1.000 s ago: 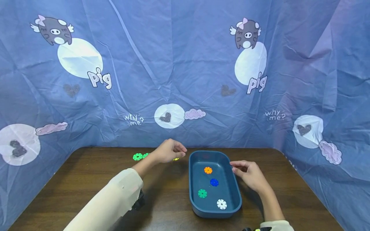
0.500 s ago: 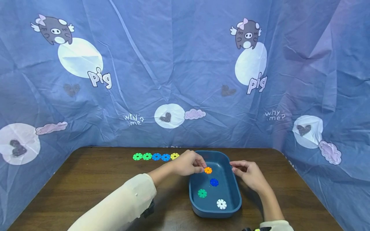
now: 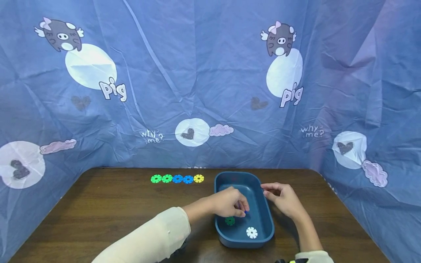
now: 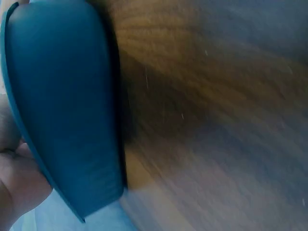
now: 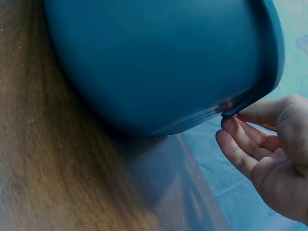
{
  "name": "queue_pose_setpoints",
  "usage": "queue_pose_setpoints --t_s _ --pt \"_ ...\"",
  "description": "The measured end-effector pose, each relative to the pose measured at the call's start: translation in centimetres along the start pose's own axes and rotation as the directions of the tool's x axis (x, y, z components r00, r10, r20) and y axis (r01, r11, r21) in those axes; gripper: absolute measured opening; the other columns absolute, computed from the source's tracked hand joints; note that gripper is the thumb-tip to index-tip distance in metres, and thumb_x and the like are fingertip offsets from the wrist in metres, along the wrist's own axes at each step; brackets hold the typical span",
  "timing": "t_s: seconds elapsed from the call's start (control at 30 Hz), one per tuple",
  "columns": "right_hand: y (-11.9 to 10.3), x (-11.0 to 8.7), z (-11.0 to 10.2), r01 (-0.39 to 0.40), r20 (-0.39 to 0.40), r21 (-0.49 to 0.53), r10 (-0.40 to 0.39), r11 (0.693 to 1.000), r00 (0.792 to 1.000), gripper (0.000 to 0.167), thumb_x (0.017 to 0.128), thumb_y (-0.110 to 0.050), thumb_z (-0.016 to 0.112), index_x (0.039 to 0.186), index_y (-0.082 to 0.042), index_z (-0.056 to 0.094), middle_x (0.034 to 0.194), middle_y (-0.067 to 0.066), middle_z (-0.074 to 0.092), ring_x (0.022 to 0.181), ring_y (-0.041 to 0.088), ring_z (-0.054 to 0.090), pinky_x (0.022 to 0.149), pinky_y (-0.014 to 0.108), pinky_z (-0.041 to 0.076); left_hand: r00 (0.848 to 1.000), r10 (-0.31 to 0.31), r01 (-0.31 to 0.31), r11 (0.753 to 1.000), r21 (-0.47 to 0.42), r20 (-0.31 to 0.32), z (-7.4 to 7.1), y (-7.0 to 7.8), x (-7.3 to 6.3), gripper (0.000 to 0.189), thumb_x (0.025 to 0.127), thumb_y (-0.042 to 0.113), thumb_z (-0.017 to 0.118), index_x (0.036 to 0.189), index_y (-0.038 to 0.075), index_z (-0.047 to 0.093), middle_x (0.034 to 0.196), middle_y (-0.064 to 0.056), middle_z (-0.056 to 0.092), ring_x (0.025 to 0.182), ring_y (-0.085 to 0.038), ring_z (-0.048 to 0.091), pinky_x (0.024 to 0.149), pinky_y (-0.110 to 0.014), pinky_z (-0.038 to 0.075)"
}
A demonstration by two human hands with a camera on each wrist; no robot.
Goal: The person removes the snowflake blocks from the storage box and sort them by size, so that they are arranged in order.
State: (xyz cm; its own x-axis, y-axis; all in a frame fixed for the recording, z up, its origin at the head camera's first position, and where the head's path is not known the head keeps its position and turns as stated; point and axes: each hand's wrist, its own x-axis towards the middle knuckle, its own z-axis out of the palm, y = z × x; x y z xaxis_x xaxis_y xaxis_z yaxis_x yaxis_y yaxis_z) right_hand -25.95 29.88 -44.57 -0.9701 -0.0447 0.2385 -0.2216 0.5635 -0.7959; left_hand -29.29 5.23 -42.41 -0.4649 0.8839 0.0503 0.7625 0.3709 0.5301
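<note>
In the head view, my left hand point(image 3: 230, 203) reaches down into the blue tray point(image 3: 270, 226). Its thumb and fingertips close on a blue notched plastic disc point(image 3: 245, 212), mostly covered by the fingers. Just below the hand lies a green notched disc point(image 3: 230, 221), and a white notched disc point(image 3: 251, 232) is near the tray's front. The orange disc is out of sight behind or in the left hand. My right hand point(image 3: 283, 199) pinches the tray's right rim; the right wrist view shows its fingertips point(image 5: 232, 126) at that rim.
Several notched discs form a row on the wooden table point(image 3: 131, 219) left of the tray: green point(image 3: 156, 178), green, blue point(image 3: 178, 178), blue, then yellow point(image 3: 198, 178). A printed blue cloth point(image 3: 230, 73) hangs behind and beside the table.
My left hand has gone from beside the yellow disc, over the tray's left rim to the orange disc, then down to the blue disc. The right hand and tray have stayed put.
</note>
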Motion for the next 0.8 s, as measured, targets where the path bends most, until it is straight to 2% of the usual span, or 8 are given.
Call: queue_pose_setpoints --t_s 0.17,0.3,0.37,0.6,0.8 --pt "-0.2 0.0 -0.1 -0.015 0.006 0.002 0.015 1.000 1.000 0.021 0.095 -0.002 0.070 0.115 0.003 0.075 0.107 0.015 0.075 0.090 0.017 0.068 0.073 0.024 0.054 0.995 0.013 -0.012 1.000 -0.011 0.098 0.5 0.9 0.5 0.019 0.090 0.012 0.080 0.109 0.009 0.077 0.096 0.006 0.075 0.080 0.008 0.063 0.074 -0.009 0.050" --pt "-0.3 0.0 -0.2 -0.018 0.014 -0.002 0.018 1.000 1.000 0.021 0.095 -0.003 0.070 0.116 0.003 0.074 0.108 0.015 0.075 0.091 0.018 0.068 0.073 0.024 0.054 0.979 0.007 0.008 0.997 -0.074 0.203 0.8 1.3 0.9 0.026 0.088 0.011 0.082 0.113 0.009 0.075 0.100 0.005 0.074 0.081 0.005 0.065 0.074 -0.011 0.052" --pt "-0.3 0.0 -0.2 -0.018 0.015 -0.005 0.018 1.000 1.000 0.021 0.095 -0.003 0.071 0.116 0.002 0.075 0.109 0.015 0.075 0.091 0.018 0.068 0.073 0.024 0.054 0.972 0.002 0.021 0.995 -0.097 0.237 1.0 1.4 1.1 0.029 0.087 0.011 0.083 0.115 0.009 0.075 0.101 0.005 0.073 0.080 0.004 0.065 0.074 -0.012 0.053" --pt "-0.3 -0.1 -0.2 -0.008 0.012 -0.006 0.008 1.000 1.000 0.021 0.095 -0.004 0.071 0.115 0.001 0.075 0.110 0.014 0.075 0.090 0.017 0.067 0.073 0.024 0.054 0.967 -0.019 0.042 0.995 -0.086 0.255 1.7 1.0 1.8 0.033 0.083 0.012 0.087 0.114 0.012 0.076 0.096 0.008 0.073 0.077 0.003 0.065 0.074 -0.013 0.052" --pt "-0.4 -0.1 -0.2 -0.005 0.016 -0.004 0.005 1.000 1.000 0.022 0.095 -0.005 0.071 0.116 0.001 0.075 0.110 0.014 0.075 0.090 0.017 0.067 0.073 0.024 0.054 0.967 -0.008 0.024 0.998 -0.060 0.255 2.2 0.7 2.3 0.034 0.080 0.013 0.089 0.112 0.014 0.077 0.091 0.011 0.070 0.076 0.003 0.064 0.073 -0.012 0.051"
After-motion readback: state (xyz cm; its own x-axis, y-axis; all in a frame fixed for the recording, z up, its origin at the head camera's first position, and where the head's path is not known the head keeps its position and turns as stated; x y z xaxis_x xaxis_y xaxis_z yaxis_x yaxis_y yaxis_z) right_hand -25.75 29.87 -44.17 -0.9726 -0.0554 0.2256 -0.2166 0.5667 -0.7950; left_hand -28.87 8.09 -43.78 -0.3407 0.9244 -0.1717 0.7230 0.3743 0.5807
